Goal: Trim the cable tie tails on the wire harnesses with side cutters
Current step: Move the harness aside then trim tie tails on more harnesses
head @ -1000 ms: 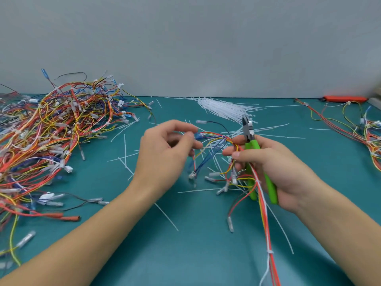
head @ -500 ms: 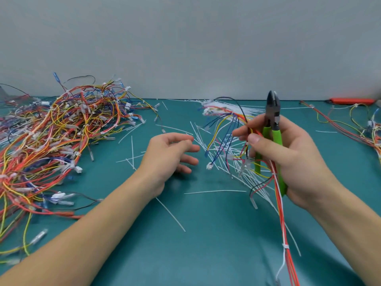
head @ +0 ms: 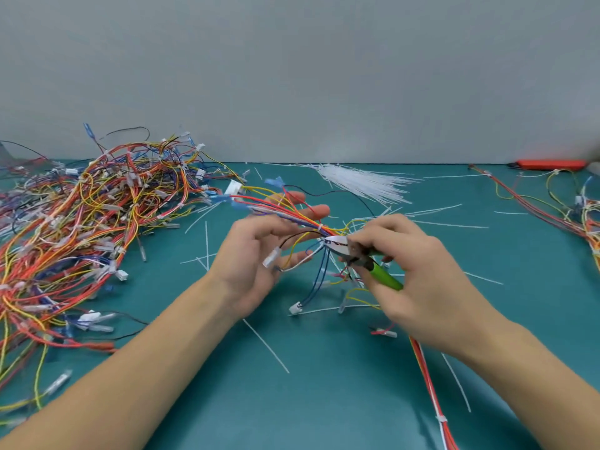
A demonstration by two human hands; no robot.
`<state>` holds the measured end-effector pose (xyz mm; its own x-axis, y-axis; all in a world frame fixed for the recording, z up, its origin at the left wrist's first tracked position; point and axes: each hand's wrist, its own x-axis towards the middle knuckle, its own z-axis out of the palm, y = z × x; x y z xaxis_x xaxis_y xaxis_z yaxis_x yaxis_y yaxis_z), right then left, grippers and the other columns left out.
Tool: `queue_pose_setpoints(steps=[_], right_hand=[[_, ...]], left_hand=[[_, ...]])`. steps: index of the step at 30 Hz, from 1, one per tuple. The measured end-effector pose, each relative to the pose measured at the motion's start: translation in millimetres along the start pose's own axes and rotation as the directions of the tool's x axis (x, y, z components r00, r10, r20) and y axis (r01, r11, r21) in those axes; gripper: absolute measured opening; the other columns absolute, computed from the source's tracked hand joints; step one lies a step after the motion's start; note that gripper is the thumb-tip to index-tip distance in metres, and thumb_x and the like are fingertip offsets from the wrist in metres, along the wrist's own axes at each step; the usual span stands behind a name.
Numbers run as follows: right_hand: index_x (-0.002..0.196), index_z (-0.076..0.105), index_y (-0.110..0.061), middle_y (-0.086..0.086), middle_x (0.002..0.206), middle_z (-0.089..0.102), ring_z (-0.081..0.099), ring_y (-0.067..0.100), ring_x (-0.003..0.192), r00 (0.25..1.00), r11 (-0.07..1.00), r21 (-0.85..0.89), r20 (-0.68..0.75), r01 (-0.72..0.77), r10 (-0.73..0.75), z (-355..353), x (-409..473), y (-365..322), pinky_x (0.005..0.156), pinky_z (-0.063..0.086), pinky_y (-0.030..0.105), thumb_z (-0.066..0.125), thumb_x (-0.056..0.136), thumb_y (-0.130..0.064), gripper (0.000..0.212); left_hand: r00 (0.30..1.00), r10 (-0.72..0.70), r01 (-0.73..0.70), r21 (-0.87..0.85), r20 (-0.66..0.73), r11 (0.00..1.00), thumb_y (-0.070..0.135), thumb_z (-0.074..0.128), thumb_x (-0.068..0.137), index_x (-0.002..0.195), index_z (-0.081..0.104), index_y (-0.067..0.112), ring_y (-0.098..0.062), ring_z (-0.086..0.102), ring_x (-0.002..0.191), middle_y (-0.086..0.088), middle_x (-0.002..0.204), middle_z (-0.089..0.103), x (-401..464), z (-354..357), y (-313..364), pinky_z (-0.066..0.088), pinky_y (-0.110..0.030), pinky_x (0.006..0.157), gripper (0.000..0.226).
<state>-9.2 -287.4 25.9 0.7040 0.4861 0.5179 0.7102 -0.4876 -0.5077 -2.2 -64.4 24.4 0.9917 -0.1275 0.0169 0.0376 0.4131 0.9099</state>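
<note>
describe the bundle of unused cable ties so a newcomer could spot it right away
On the teal mat, look to the far edge by the grey wall, just right of centre. The bundle of unused cable ties lies there: thin white strands fanned like a brush, unlike the single cut tails scattered around.

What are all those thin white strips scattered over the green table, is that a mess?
Loose white strips lie at random angles across the green mat, looking spilled. They resemble the neat bundle of unused cable ties, so probably trimmed tails. Nothing looks damaged.

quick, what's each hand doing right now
Left hand: open, fingers spread under the wire harness.
Right hand: holding the side cutters, tips at the harness.
</note>
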Motion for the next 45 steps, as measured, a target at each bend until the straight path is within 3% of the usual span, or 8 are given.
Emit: queue_pose_setpoints(steps=[6,9,14,24,31,38,42,45], right_hand=[[0.105,0.07,-0.029,-0.013,0.098,0.057,0.057,0.009,0.102,0.997,0.999,-0.002,0.074,0.034,-0.034,-3.8,-0.7,-4.8,0.086,0.048,0.021,0.075,0.083,0.0,0.036],[0.107,0.069,-0.029,-0.014,0.097,0.056,0.057,0.009,0.102,0.991,0.998,-0.026,0.123,0.056,-0.053,1.4,-3.4,-12.4,0.085,0.052,0.032,0.076,0.083,-0.007,0.033],[0.112,0.064,-0.037,-0.015,0.096,0.055,0.054,0.008,0.104,0.979,1.0,0.025,0.202,0.014,-0.019,11.5,-7.1,-20.4,0.087,0.045,0.024,0.071,0.092,-0.026,0.023],[0.11,0.066,-0.032,-0.012,0.092,0.061,0.056,0.009,0.096,0.968,0.998,0.069,0.251,-0.004,-0.013,13.2,-8.7,-24.9,0.082,0.042,0.019,0.072,0.092,-0.021,0.021],[0.117,0.066,-0.027,-0.021,0.095,0.057,0.052,0.007,0.099,0.944,0.99,0.095,0.307,0.099,-0.124,23.1,-10.3,-37.5,0.087,0.046,0.023,0.071,0.095,-0.024,0.023],[0.115,0.067,-0.023,-0.011,0.095,0.062,0.054,0.009,0.096,0.951,0.991,0.115,0.292,0.074,-0.105,26.2,-11.9,-38.9,0.085,0.046,0.025,0.07,0.092,-0.012,0.025],[0.106,0.071,-0.021,-0.016,0.092,0.07,0.065,0.009,0.085,0.984,0.935,0.334,0.162,-0.122,0.07,23.5,-9.4,-36.9,0.077,0.051,0.023,0.064,0.094,0.0,0.025],[0.1,0.073,-0.018,-0.013,0.094,0.076,0.06,0.0,0.073,0.967,0.738,0.635,0.06,-0.229,0.248,10.7,-0.4,-31.6,0.067,0.047,0.013,0.061,0.096,0.005,0.027]], left_hand=[[0.997,0.033,-0.028,-0.081,0.065,0.996,0.007,0.049,0.072,0.13,0.059,0.014,-0.041,0.053,0.136,-0.017,0.136,0.067,1.1,-7.9,1.4,0.038,-0.059,0.111,0.059],[0.993,0.047,-0.024,-0.205,0.109,0.979,0.012,0.051,0.066,0.115,0.068,0.012,-0.042,0.06,0.128,-0.018,0.133,0.067,3.8,-14.5,2.2,0.039,-0.058,0.107,0.052],[0.982,0.054,-0.005,-0.259,0.182,0.966,0.028,0.058,0.069,0.113,0.072,0.009,-0.039,0.063,0.118,-0.019,0.127,0.068,7.6,-22.1,5.4,0.047,-0.05,0.093,0.051],[0.997,0.055,-0.042,-0.201,0.06,0.979,0.03,0.04,0.078,0.117,0.074,0.008,-0.038,0.066,0.116,-0.022,0.133,0.066,9.5,-23.5,4.6,0.051,-0.046,0.087,0.056],[0.996,0.088,-0.093,-0.162,-0.034,0.982,0.031,0.045,0.078,0.101,0.081,0.01,-0.034,0.073,0.084,-0.013,0.093,0.077,12.6,-30.0,3.6,0.056,-0.041,0.079,0.048],[0.995,0.058,-0.068,-0.143,-0.076,0.987,0.031,0.047,0.076,0.093,0.082,0.011,-0.031,0.074,0.08,-0.012,0.091,0.076,13.9,-30.2,3.5,0.054,-0.037,0.073,0.043],[0.987,-0.009,-0.003,-0.075,-0.163,0.997,0.022,0.042,0.089,0.098,0.076,0.011,-0.028,0.072,0.074,-0.012,0.092,0.076,13.6,-23.5,2.5,0.056,-0.033,0.066,0.037],[0.986,0.016,-0.02,-0.023,-0.168,1.0,0.029,0.052,0.084,0.097,0.076,0.015,-0.028,0.07,0.08,-0.017,0.102,0.076,11.9,-19.8,2.4,0.053,-0.036,0.071,0.03]])
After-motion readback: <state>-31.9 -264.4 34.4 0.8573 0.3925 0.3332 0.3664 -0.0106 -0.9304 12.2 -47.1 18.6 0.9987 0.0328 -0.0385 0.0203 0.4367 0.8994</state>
